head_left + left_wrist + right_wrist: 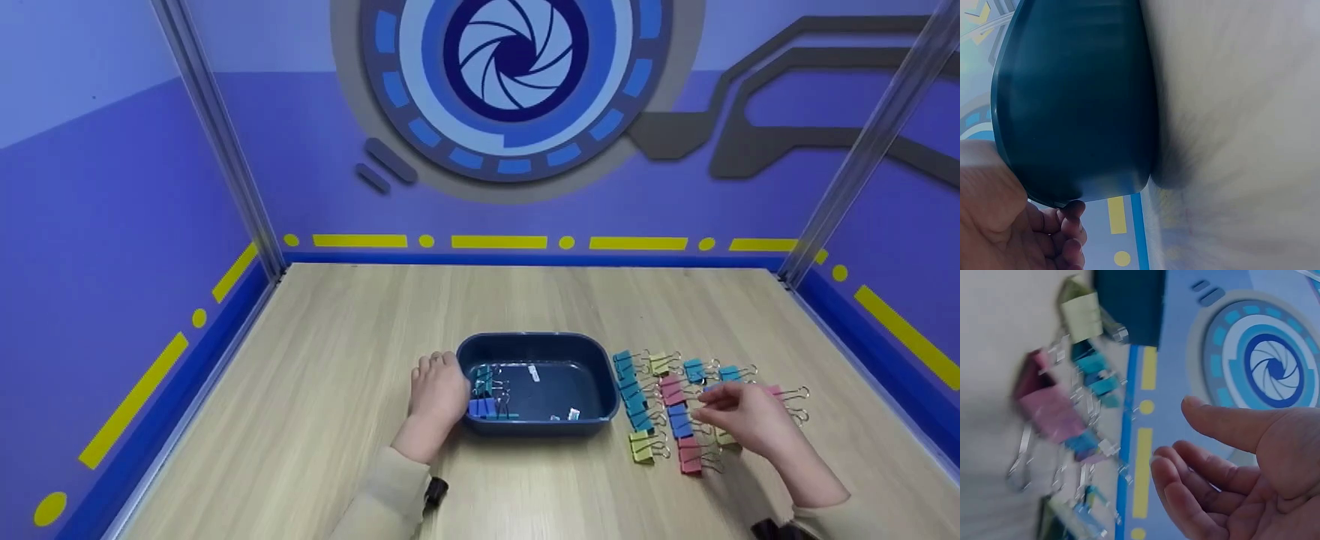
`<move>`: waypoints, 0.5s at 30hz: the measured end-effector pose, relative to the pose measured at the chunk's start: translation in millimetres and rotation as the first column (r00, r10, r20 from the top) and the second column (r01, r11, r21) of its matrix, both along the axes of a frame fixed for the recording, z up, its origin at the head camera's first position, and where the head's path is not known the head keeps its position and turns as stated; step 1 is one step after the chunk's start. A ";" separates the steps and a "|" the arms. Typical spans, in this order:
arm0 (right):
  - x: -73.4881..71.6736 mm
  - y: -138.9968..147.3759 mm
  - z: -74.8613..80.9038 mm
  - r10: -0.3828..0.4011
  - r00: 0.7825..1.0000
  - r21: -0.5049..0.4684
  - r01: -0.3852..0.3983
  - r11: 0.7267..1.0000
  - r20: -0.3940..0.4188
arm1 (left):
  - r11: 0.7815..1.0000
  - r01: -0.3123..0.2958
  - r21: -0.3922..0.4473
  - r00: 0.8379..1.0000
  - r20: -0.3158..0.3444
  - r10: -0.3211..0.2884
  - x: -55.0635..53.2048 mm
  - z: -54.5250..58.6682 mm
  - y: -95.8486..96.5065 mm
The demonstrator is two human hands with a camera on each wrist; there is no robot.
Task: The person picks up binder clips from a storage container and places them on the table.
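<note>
My left hand (440, 386) is at the left end of a dark blue plastic basin (536, 429), gripping its rim. In the left wrist view the basin's outer wall (1078, 101) fills much of the picture, with curled fingers (1067, 233) at its far corner. Inside the basin lie a teal binder clip (484, 382) and a blue binder clip (482, 408). My right hand (742, 414) hovers over loose binder clips, thumb and bent fingers apart with nothing between them. Nearby are a blue clip (679, 421) and red clips (690, 455).
Right of the basin, several teal, yellow, blue and pink binder clips lie in rough columns, including a teal clip (625, 365) and a yellow clip (642, 447). The wooden table (360, 315) is bounded by blue-purple panels (292, 165) at the back and sides.
</note>
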State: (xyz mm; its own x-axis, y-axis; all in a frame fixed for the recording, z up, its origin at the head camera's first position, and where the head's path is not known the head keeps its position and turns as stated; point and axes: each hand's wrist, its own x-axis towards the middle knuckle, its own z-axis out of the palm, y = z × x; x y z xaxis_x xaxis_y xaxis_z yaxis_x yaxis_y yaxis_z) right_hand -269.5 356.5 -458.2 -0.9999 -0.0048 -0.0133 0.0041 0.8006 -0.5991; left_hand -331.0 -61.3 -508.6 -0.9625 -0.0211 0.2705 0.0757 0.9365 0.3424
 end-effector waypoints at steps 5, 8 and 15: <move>-12.2 -19.5 7.4 0.076 0.997 -0.113 -0.078 0.991 -0.016 | 1.000 -0.001 0.018 1.000 0.026 0.000 -2.2 -0.2 0.3; -20.9 -34.0 11.7 0.141 0.989 -0.172 -0.145 0.974 -0.037 | 1.000 -0.005 0.019 1.000 0.030 0.004 -3.2 -0.3 0.2; -41.3 -69.8 19.5 0.234 0.971 -0.209 -0.237 0.949 -0.038 | 1.000 -0.010 0.021 1.000 0.029 0.010 -2.8 -1.5 0.6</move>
